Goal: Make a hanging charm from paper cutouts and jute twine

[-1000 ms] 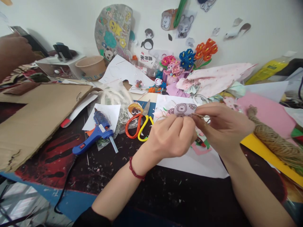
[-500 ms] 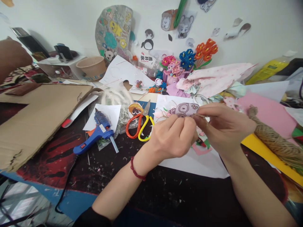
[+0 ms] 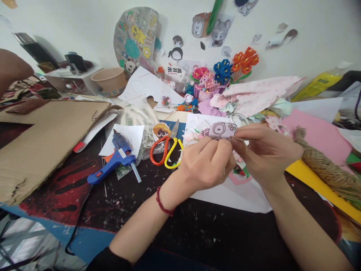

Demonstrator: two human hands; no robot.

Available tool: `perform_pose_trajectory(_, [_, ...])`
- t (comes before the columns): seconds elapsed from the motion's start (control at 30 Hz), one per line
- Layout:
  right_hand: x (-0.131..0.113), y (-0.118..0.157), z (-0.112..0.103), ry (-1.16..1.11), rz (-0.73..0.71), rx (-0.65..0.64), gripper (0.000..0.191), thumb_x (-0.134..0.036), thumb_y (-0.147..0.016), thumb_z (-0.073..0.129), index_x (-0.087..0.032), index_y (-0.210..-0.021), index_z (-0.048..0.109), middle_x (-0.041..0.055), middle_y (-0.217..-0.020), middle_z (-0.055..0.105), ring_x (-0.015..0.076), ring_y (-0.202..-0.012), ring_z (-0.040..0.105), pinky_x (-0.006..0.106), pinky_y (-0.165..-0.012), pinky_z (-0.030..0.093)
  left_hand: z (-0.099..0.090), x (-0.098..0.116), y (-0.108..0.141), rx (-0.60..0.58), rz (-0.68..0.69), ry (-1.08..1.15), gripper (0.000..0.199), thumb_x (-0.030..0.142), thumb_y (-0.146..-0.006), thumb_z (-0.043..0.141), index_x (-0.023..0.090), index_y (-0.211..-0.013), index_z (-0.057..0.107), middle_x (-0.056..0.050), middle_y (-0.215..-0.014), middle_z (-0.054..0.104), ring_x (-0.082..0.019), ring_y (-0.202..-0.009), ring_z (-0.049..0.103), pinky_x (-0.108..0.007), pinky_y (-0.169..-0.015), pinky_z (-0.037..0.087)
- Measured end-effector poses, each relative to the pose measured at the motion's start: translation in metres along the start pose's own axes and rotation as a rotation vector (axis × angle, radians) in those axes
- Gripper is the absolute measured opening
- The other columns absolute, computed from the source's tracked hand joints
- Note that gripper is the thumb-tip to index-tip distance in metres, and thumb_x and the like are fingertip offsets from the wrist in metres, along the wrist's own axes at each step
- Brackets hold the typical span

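A pale lilac paper cutout (image 3: 220, 130) with a printed cartoon, including a big round eye or lens, is held up between my two hands. My right hand (image 3: 265, 150) pinches its right end between thumb and fingers. Curled closed at the lower edge is my left hand (image 3: 207, 163), with the fingertips hidden behind the knuckles. Beneath both hands lies a white sheet of paper (image 3: 231, 199) with coloured paper scraps on it. Scissors (image 3: 168, 141) with one red and one yellow handle rest just left of my left hand.
A blue glue gun (image 3: 114, 165) lies at left, its cord hanging over the table edge. Cardboard (image 3: 53, 131) covers the far left. Twine (image 3: 327, 165) sits at right. Pipe-cleaner flowers (image 3: 222, 71) stand by the wall. Another person's arm (image 3: 14, 69) shows at upper left.
My hands stay almost in place on the cutout, with only a tiny shift of the fingers. The other person's arm at upper left has drawn slightly further left.
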State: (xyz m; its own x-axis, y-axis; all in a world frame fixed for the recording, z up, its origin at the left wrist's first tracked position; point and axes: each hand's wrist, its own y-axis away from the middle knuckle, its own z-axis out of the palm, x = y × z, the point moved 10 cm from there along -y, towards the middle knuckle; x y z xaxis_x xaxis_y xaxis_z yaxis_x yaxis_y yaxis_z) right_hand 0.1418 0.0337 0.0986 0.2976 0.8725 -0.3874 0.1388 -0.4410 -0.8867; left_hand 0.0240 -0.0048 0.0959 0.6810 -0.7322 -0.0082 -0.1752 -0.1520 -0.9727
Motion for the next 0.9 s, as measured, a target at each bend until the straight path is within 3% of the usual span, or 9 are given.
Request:
perform_pose_trajectory(0.13, [0.001, 0.000, -0.001, 0.011, 0.007, 0.008, 0.020, -0.006, -0.076, 0.075, -0.023, -0.087, 0.071, -0.0020, -0.072, 0.067, 0.0137, -0.066, 0.061, 0.031, -0.060, 0.049, 0.000, 0.013, 0.005, 0.019, 0.184, -0.145, 0.014, 0.011, -0.087, 0.054, 0.015, -0.074, 0.055, 0.004, -0.055, 0.039, -0.010, -0.048, 0.037, -0.029, -0.043, 0.021])
perform_pose_trajectory(0.23, [0.001, 0.000, 0.000, 0.018, -0.006, 0.006, 0.018, -0.008, -0.077, 0.075, -0.023, -0.087, 0.071, -0.0019, -0.071, 0.067, 0.0136, -0.066, 0.061, 0.031, -0.060, 0.049, 0.000, 0.012, 0.005, 0.020, 0.169, -0.138, 0.017, 0.010, -0.087, 0.053, 0.016, -0.072, 0.052, 0.004, -0.055, 0.036, -0.010, -0.047, 0.037, -0.029, -0.043, 0.020])
perform_pose_trajectory(0.37, [-0.003, 0.000, -0.002, 0.060, -0.069, 0.034, 0.018, -0.010, -0.078, 0.075, -0.023, -0.089, 0.070, -0.0019, -0.071, 0.068, 0.0143, -0.066, 0.062, 0.031, -0.060, 0.051, -0.001, -0.004, -0.002, 0.020, -0.076, 0.105, 0.029, 0.005, -0.087, 0.049, 0.020, -0.063, 0.042, 0.005, -0.053, 0.034, -0.008, -0.048, 0.032, -0.028, -0.046, 0.025])
perform_pose_trajectory(0.57, [-0.021, 0.005, -0.005, 0.351, -0.197, 0.089, 0.022, -0.007, -0.076, 0.076, -0.022, -0.091, 0.069, -0.0002, -0.073, 0.070, 0.0155, -0.067, 0.067, 0.030, -0.061, 0.054, 0.005, -0.028, 0.004, 0.001, -0.495, 0.500, 0.024, 0.013, -0.093, 0.052, 0.017, -0.070, 0.053, 0.008, -0.052, 0.041, -0.004, -0.045, 0.033, -0.022, -0.045, 0.029])
perform_pose_trajectory(0.67, [-0.031, 0.008, -0.006, 0.460, -0.259, 0.126, 0.024, -0.006, -0.075, 0.077, -0.022, -0.091, 0.069, 0.0004, -0.073, 0.071, 0.0162, -0.067, 0.068, 0.030, -0.061, 0.055, 0.013, -0.032, 0.009, -0.023, -0.595, 0.601, 0.026, 0.017, -0.096, 0.052, 0.017, -0.071, 0.055, 0.008, -0.049, 0.042, -0.004, -0.044, 0.036, -0.021, -0.045, 0.030])
perform_pose_trajectory(0.73, [-0.034, 0.010, -0.008, 0.474, -0.272, 0.154, 0.023, -0.007, -0.075, 0.077, -0.022, -0.091, 0.069, 0.0007, -0.074, 0.071, 0.0164, -0.067, 0.068, 0.030, -0.062, 0.056, 0.010, -0.030, 0.005, -0.001, -0.515, 0.573, 0.024, 0.014, -0.095, 0.052, 0.017, -0.071, 0.054, 0.008, -0.051, 0.042, -0.004, -0.045, 0.035, -0.021, -0.045, 0.030])
perform_pose_trajectory(0.9, [-0.026, 0.008, -0.011, 0.391, -0.186, 0.156, 0.018, -0.009, -0.079, 0.074, -0.022, -0.091, 0.070, 0.0005, -0.075, 0.071, 0.0158, -0.068, 0.068, 0.030, -0.063, 0.056, 0.000, -0.009, -0.009, 0.021, -0.095, 0.360, 0.021, 0.002, -0.086, 0.054, 0.017, -0.071, 0.049, 0.005, -0.059, 0.037, -0.007, -0.053, 0.032, -0.024, -0.049, 0.029])
